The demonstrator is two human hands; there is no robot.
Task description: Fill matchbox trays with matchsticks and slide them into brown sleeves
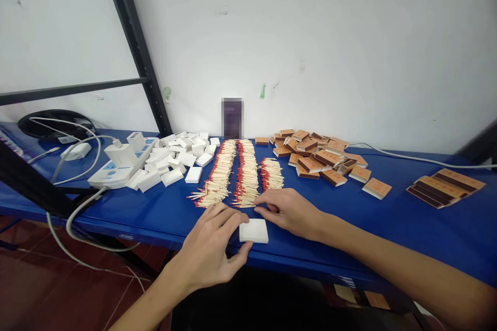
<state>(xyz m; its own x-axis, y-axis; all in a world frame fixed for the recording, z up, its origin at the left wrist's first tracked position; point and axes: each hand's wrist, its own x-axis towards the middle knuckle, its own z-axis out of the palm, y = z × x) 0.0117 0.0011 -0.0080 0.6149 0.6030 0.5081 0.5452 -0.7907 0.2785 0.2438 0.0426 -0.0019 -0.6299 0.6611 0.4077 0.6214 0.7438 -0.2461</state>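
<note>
A small white inner matchbox tray [253,230] lies near the front edge of the blue table [388,217]. My left hand [209,248] rests beside it, fingers loosely curled, thumb and fingertips touching its left side. My right hand [289,209] lies flat just behind the tray, its fingertips reaching the near end of the rows of red-tipped matches [238,173]. Whether those fingertips pinch any matches I cannot make out.
A heap of white trays [178,158] lies at the left, a pile of orange-brown matchbox sleeves [318,158] at the right, and flat striker strips [444,186] at the far right. A white power strip [120,163] with cables sits far left. A black shelf post [135,41] leans against the wall.
</note>
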